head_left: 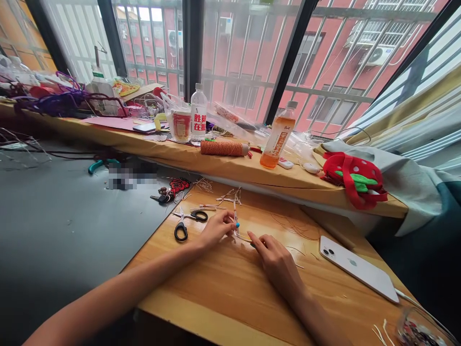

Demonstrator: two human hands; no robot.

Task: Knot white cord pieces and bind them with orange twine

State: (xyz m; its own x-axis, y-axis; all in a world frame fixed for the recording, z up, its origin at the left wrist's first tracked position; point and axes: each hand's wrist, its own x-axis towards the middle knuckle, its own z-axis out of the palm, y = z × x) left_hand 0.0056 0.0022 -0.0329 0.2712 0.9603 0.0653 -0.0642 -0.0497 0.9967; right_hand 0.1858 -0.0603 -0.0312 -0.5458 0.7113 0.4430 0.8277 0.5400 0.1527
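On a glossy yellow-brown wooden table point(209, 298), two bare hands meet at a thin whitish cord piece point(235, 207)

Beyond the tabletop runs a long ledge covered in tan material point(169, 151), which bears a clear plastic bottle of amber drink point(277, 139) and a fat spool of orange-brown thread point(223, 148). On the table, the left hand point(219, 227) is closed in a pinch, thumb and fingers gripping the lower part of the cord piece. The right hand point(275, 257) sits just beside it, fingers curled around a slim, dark item point(253, 245) mostly hidden beneath them; what it is cannot be told. Its index finger points toward the cord. A white smartphone point(358, 269) lies back up to the right. Black-handled metal scissors point(181, 231) rest with blades parted, left of the left hand.

The cord piece lies near the middle of the table, string-thin and mostly off-white, with a brownish tinge along its length. Pale strands branch about its far end; whether all of them are joined to it is too fine to tell. Smallest of all, a round, glossy, bright blue bead point(237, 225) shows at the left fingertips, vivid against the pale cord.
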